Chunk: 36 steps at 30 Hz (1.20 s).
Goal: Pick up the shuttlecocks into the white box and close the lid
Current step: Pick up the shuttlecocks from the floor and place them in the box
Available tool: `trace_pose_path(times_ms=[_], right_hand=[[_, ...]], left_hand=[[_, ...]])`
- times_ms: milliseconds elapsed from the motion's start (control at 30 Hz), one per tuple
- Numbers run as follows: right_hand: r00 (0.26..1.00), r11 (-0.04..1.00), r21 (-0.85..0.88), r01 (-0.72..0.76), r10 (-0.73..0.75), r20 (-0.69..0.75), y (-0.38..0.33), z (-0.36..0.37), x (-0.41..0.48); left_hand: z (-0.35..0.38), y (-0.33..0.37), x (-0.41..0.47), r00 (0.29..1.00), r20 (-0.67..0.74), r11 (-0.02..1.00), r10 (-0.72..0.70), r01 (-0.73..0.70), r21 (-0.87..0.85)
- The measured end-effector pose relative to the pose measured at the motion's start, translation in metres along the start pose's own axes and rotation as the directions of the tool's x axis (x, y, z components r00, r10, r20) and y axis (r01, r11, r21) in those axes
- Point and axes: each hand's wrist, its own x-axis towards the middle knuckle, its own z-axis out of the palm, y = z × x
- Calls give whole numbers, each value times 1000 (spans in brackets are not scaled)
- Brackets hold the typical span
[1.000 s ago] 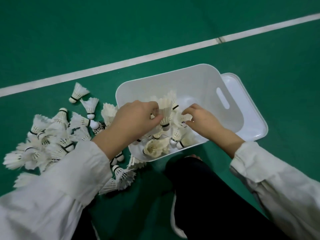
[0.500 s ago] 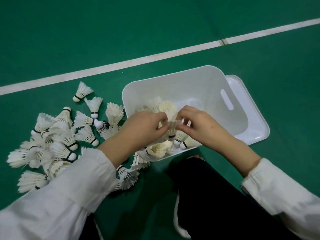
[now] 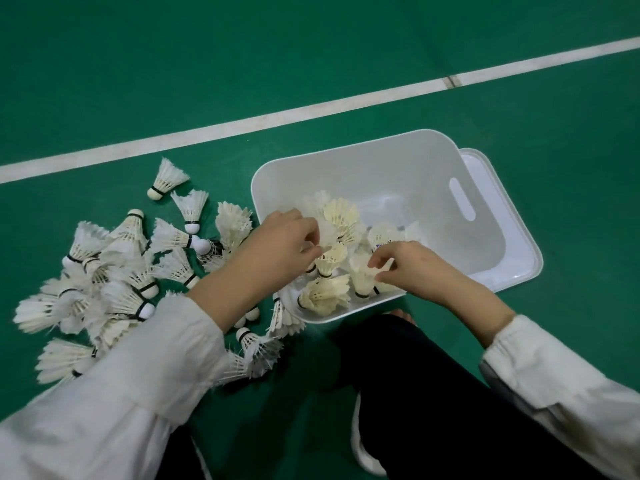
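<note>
green court floor [image 3: 311, 46] crossed by 1 white painted line [image 3: 242, 124].

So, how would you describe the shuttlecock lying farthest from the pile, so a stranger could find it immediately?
Start at the white line that crosses the green floor, then look just below it, left of the white box. There lies the lone shuttlecock, above the big pile. Unlike its neighbours, it touches no other shuttlecock, and its cork points down-left.

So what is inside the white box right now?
Inside the white box lie several shuttlecocks, with the left hand and right hand reaching in. The hands hide whatever lies beneath them.
</note>
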Motion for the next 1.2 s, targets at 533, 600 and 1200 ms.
trace_pose_path(times_ms=[533,600,1200], right_hand=[[922,943,138,303,-253,-293,-26,-6,-15],[913,965,91,245,-198,-358,-15,-11,-10],[978,983,-139,123,-144,-150,3,-34,83]], left_hand=[[-8,29,-7,976,-104,981,192,-194,-9],[-16,27,-7,976,-142,986,167,-167,12],[-51,-5,-4,949,295,894,113,-227,386]])
